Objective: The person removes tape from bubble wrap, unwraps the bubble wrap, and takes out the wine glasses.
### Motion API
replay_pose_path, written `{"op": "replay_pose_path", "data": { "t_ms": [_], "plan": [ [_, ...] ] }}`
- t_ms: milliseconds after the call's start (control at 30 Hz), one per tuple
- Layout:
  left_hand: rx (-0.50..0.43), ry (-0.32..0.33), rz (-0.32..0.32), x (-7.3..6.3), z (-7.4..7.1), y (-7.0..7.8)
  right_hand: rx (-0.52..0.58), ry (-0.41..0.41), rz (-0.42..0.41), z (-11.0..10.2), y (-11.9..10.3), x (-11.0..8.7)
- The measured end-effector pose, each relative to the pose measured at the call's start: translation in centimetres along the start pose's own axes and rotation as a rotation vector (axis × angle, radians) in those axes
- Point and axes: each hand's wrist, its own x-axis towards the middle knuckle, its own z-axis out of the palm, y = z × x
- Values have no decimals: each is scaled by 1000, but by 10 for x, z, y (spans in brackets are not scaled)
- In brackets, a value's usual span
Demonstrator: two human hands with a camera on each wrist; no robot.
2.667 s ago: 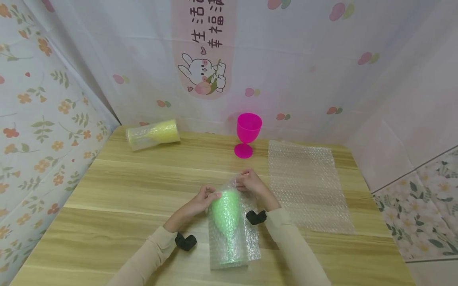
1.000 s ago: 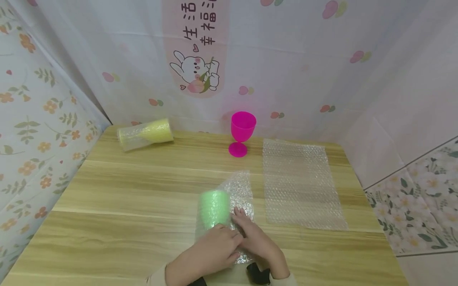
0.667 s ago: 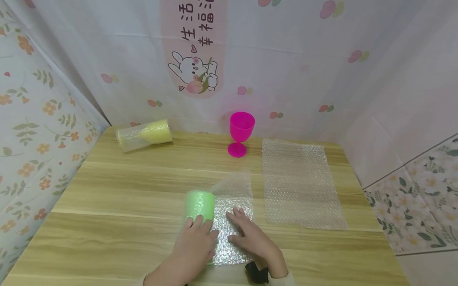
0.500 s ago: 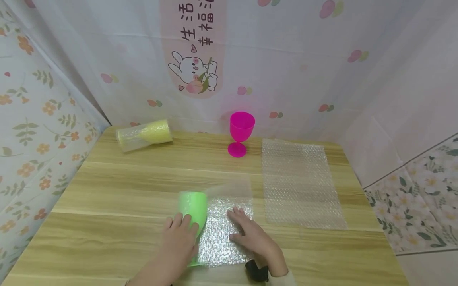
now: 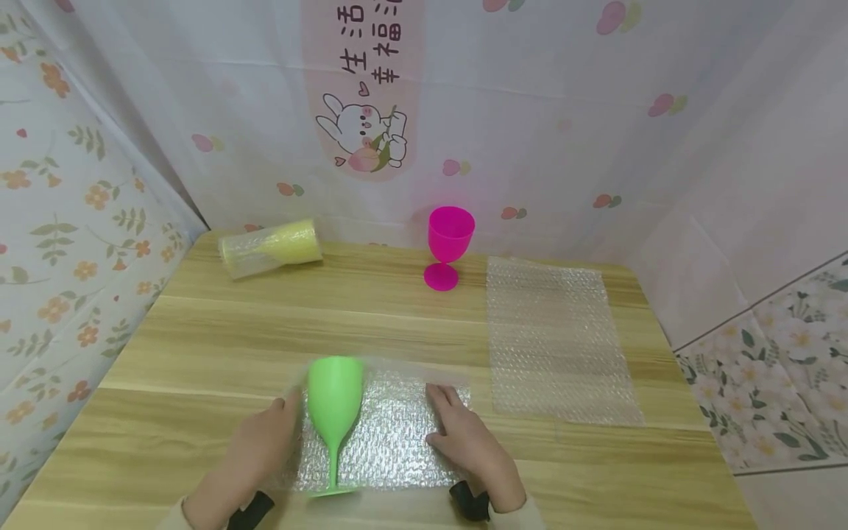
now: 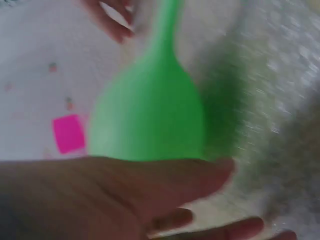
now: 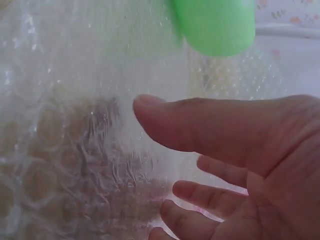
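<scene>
A green plastic goblet (image 5: 334,405) lies on its side, bare, on an unrolled sheet of bubble wrap (image 5: 397,434), with its bowl toward the back and its foot toward the front. The left hand (image 5: 265,438) is beside the goblet at the sheet's left edge. In the left wrist view its thumb (image 6: 200,180) reaches out straight below the green bowl (image 6: 150,115). On the sheet's right part rests the right hand (image 5: 467,438), fingers spread. Loosely extended fingers (image 7: 210,197) show in the right wrist view, over the clear bubbles.
A magenta goblet (image 5: 451,234) stands upright at the back. Left of it lies a yellow goblet rolled in bubble wrap (image 5: 271,249). Another flat bubble wrap sheet (image 5: 559,346) covers part of the right side of the wooden table (image 5: 199,346). Printed curtains hang behind.
From being wrapped, the green goblet has been rolled leftward out of the bubble wrap, which now lies spread flat. The left hand moved left with it; lately the right hand has stayed nearly still.
</scene>
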Motion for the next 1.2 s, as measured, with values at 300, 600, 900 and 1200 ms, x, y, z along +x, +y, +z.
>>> {"op": "replay_pose_path", "data": {
  "t_ms": [300,600,900,1200],
  "plan": [
    [-168,-32,-7,24,10,-19,-1,129,66,-5,2,11],
    [-213,-40,-11,36,12,-29,-49,219,102,-13,4,25],
    [-212,-76,17,48,19,-42,-85,231,179,-18,6,35],
    [-402,-277,-98,61,15,-50,-154,253,227,-16,4,36]
  ]
}}
